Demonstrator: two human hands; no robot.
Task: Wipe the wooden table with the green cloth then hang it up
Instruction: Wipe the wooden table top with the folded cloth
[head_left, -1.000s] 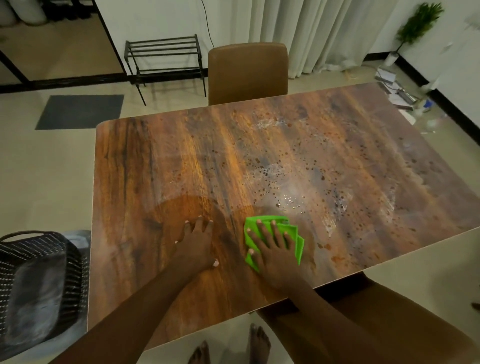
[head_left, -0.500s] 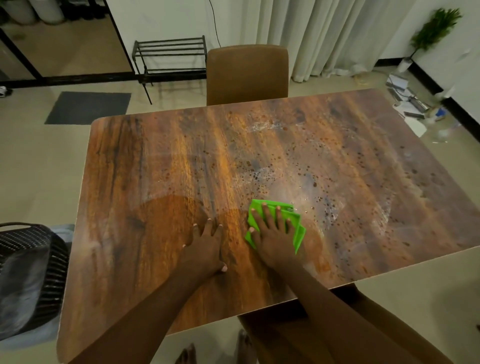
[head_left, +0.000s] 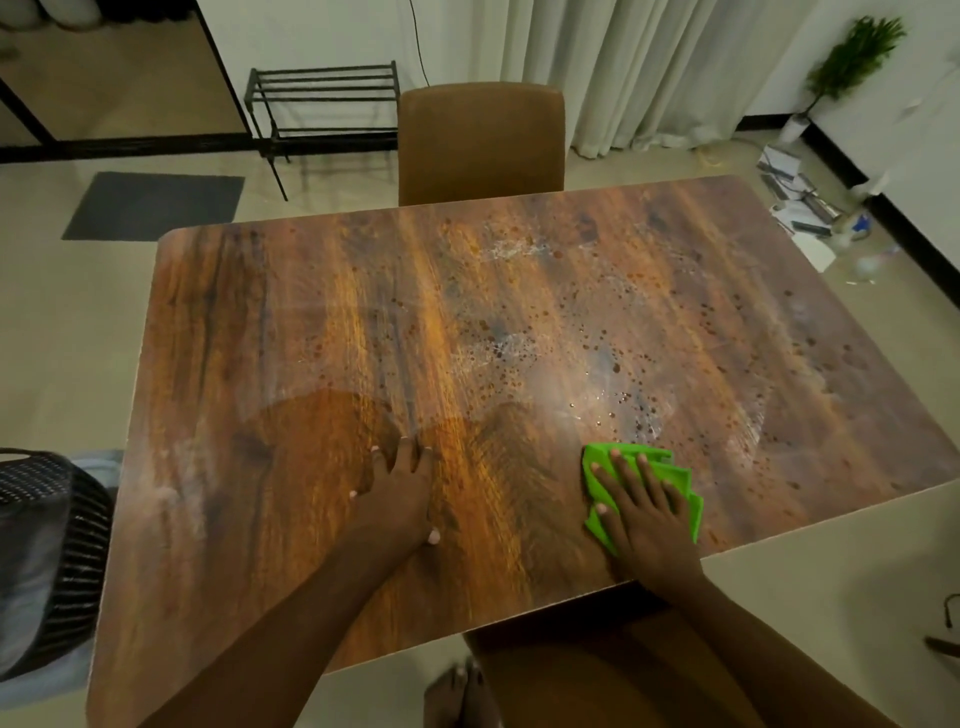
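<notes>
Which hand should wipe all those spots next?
The right hand. It already presses the green cloth flat, just below the spots. The left hand rests bare on the wooden table.

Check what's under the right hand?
The folded green cloth, pressed flat by the right hand on the wooden table. The tabletop beneath the cloth is covered.
</notes>
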